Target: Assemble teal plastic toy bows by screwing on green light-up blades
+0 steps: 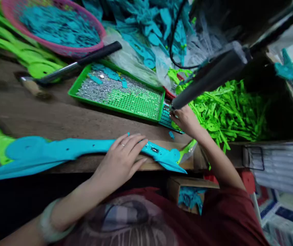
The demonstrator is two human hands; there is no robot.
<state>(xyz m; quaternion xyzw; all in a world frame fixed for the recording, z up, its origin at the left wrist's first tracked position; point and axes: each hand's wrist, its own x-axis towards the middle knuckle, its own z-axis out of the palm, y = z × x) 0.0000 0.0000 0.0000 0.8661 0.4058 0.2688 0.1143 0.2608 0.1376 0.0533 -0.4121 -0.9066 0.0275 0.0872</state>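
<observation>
L hand (122, 155) lay flat on the long blue plastic piece (59, 150), digits spread, pressing it down at the near edge of the table (46, 112), not gripping. R hand (184, 119) reached fwd to the tip of the dark machine arm (210, 77), curled round sth small; couldn't tell what, or whether it was pinched.

Blue piece ran along the table's near edge, w/ two small metal fittings (154, 149) already set in it just past the L hand. Looked like one piece in work and plenty left: big heap of green parts (228, 106) at R, more blue bits in the pink basket (59, 49) far L. Green tray (136, 102) betw. them was approx half covered w/ silver rivets (102, 87). Hammer (69, 70) lay beside the tray, well apart from both hands. Small blue tray (165, 118) sat right by the R hand. Machine arm hung over that hand & crowded the spot; a loose blue chip (171, 135) lay near it.
</observation>
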